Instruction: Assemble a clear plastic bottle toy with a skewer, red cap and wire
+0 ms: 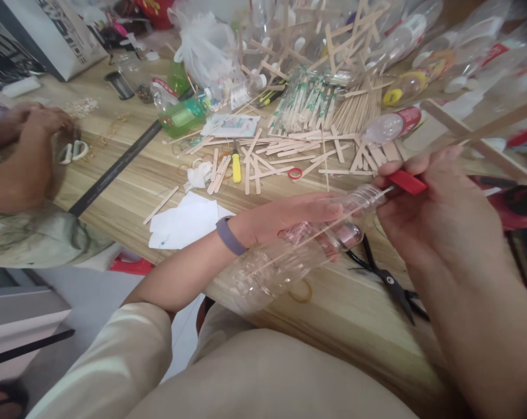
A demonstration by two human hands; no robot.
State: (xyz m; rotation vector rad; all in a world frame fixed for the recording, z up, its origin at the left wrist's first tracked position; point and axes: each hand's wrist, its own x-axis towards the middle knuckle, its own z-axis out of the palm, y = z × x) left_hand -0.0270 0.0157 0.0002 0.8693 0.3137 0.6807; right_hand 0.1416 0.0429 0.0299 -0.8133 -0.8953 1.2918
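My left hand (302,215) holds a clear plastic bottle (272,279) tilted, its neck toward my right hand; some of the fingers are hidden behind it. A thin wooden stick (307,240) runs along the bottle; I cannot tell whether it is inside. My right hand (438,198) grips a red-handled tool (405,181) whose thin metal shaft points at the bottle's mouth. Crossed wooden craft sticks (481,139) stick out just above my right fingers. Below the bottle's neck lie black scissors (392,285), partly hidden by my right wrist.
Loose craft sticks (289,151), a yellow-handled screwdriver (236,166) and a red ring (294,173) lie ahead. Several plastic bottles (403,41) crowd the back right. White paper (187,221) lies left, near a black strip (115,169). Another person's hands (45,119) are at far left.
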